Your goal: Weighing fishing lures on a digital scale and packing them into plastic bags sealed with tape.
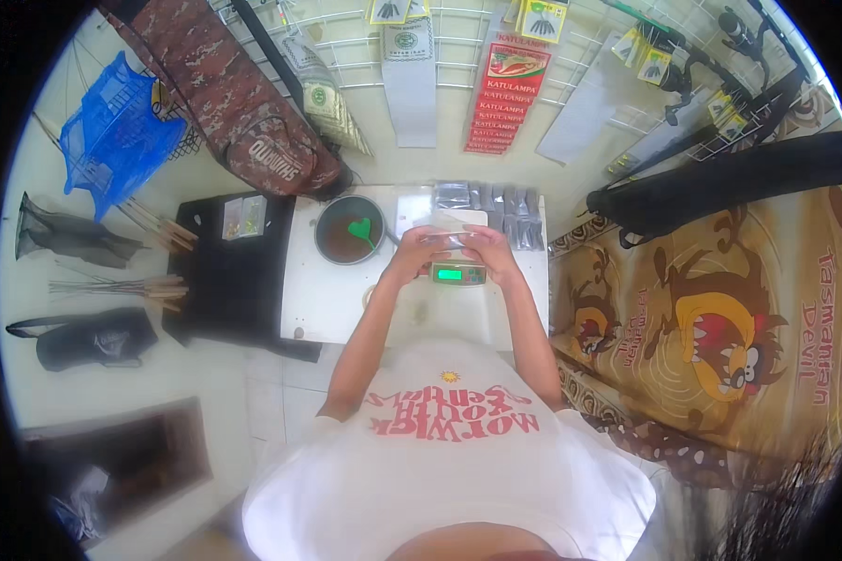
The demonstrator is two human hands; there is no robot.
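Note:
My left hand (pixel 421 254) and my right hand (pixel 489 249) both pinch a small clear plastic packet (pixel 455 241) between their fingertips. They hold it just above a digital scale (pixel 457 273) with a lit green display; the packet and hands partly hide its platform. To the left stands a round dark pan (pixel 318 245) with brown contents. A green heart-shaped scoop (pixel 360 228) rests in it. Behind my right hand, several filled grey packets (pixel 495 198) lie in rows. Pale plastic sheets or bags (pixel 414 205) lie behind my left hand. All of this is on a white table (pixel 330 301).
A black surface (pixel 224 287) adjoins the table's left, bearing a clear compartment box (pixel 244 217). A camouflage Shimano bag (pixel 274 144) leans behind. Red sachets (pixel 509 98) hang on a wire grid. Cartoon-printed bedding (pixel 716 336) and a black long bag (pixel 730 182) stand at right.

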